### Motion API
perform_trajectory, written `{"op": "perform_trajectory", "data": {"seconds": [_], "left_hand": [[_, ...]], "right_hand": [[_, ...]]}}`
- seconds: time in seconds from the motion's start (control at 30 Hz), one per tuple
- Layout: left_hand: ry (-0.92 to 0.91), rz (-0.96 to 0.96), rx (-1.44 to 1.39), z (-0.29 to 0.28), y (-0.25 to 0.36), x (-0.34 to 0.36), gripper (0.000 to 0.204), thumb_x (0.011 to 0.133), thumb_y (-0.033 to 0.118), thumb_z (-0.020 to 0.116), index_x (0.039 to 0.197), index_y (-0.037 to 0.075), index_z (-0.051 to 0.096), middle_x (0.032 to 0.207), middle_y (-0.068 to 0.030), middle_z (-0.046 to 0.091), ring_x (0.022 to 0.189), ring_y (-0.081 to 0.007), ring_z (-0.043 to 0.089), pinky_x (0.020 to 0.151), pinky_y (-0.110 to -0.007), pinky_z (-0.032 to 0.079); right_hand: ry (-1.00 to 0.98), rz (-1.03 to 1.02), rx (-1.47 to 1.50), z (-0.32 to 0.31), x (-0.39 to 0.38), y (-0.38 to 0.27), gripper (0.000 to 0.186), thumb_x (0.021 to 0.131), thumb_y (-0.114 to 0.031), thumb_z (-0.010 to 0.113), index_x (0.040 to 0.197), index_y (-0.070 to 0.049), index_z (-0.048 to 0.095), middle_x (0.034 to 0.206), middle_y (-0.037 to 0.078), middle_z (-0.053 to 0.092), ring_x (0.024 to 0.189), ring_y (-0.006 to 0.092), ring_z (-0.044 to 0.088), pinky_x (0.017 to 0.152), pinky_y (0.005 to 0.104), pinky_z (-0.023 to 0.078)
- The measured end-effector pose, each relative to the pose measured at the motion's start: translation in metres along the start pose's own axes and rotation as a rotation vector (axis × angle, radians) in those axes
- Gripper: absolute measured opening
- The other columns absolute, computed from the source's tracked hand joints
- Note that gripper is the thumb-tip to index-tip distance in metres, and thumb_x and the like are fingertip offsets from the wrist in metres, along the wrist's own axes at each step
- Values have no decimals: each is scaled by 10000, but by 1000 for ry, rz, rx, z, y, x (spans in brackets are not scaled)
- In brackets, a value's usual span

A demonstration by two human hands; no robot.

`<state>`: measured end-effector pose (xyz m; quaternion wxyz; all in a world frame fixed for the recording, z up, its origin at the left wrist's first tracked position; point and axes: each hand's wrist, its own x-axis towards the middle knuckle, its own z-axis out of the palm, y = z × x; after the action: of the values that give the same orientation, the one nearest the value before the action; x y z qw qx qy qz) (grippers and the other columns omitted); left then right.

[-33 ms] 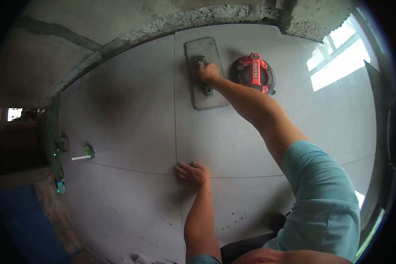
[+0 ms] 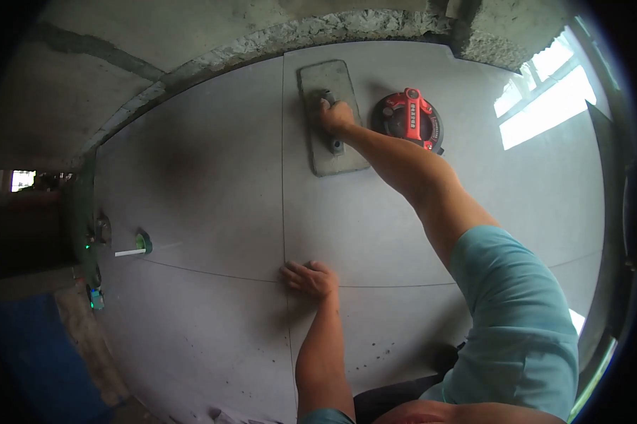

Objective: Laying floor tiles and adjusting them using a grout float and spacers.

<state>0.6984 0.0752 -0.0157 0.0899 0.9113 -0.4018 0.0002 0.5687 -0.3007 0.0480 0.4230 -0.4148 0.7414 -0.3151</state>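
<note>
Pose: right hand extended forward, fingers wrapped round float handle | left hand palm-down, fingers partly spread on tiles

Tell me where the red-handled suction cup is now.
In the head view, the red-handled suction cup sits on grey tile, upper right of centre, just right of the float in the right hand.

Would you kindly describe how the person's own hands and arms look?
The left hand and right hand are ungloved, with no watch or band showing. The left forearm and right forearm are bare too. The short right sleeve is plain light teal, loose and creased; a little of a matching left sleeve shows.
</note>
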Motion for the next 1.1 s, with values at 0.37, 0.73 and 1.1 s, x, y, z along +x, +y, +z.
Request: {"op": "perform_trajectory", "data": {"seconds": [0.37, 0.73, 1.1], "left_hand": [[-177, -59, 85, -1, -2, -7, 705, 944, 366, 446, 1493, -47, 292, 1579, -277, 229, 1442, -456, 234, 1173, -603, 165], [-3, -32, 161, 5, -8, 8, 679, 930, 377, 502, 1470, 3, 331, 1564, -219, 274, 1466, -411, 220, 1159, -627, 168], [78, -32, 174, 18, -1, 2, 648, 912, 390, 506, 1447, 47, 379, 1559, -178, 301, 1479, -388, 219, 1134, -629, 198]], "right_hand": [[-93, -40, -68, 4, 16, -7, 601, 966, -452, 554, 1122, 122, 634, 1177, 338, 631, 1156, 449, 601, 961, 463, 497], [-624, -352, -463, -66, -139, 93, 486, 955, -406, 575, 947, 73, 655, 810, 262, 675, 826, 416, 675, 739, 461, 514], [-715, -718, -581, -155, -169, 137, 371, 914, -376, 638, 897, -6, 644, 776, 230, 653, 753, 446, 637, 681, 487, 499]]}}
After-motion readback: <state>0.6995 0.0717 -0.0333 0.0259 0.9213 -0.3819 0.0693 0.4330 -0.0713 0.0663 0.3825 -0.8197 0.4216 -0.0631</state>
